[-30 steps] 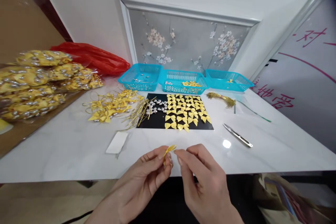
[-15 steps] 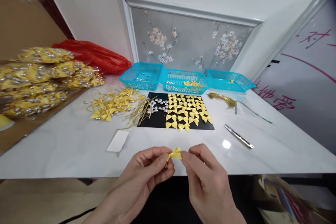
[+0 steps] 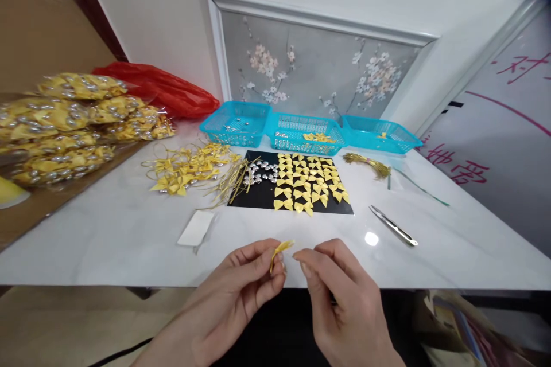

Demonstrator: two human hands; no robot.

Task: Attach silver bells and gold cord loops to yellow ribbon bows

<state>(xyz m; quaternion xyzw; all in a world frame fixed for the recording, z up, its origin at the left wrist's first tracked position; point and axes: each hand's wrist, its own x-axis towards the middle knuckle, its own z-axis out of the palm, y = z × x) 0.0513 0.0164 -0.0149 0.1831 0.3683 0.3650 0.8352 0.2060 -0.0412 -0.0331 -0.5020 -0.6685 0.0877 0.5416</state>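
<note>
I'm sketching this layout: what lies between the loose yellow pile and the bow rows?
In the head view, thin gold strands, then silver beads on the black mat.

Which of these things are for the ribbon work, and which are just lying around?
Probably for the work:
yellow ribbon in the left hand
yellow bows on the black mat
silver beads beside those bows

Probably just lying around:
red plastic bag
white rectangle, though its use is unclear

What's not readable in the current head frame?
Head: folded yellow ribbon, partly hidden by left hand.
Head: whether right hand pinches anything; too small to tell.
Head: clear plastic bag of yellow-and-silver pieces, cut by left edge.
Head: magenta handwriting, cut by right edge.
</note>
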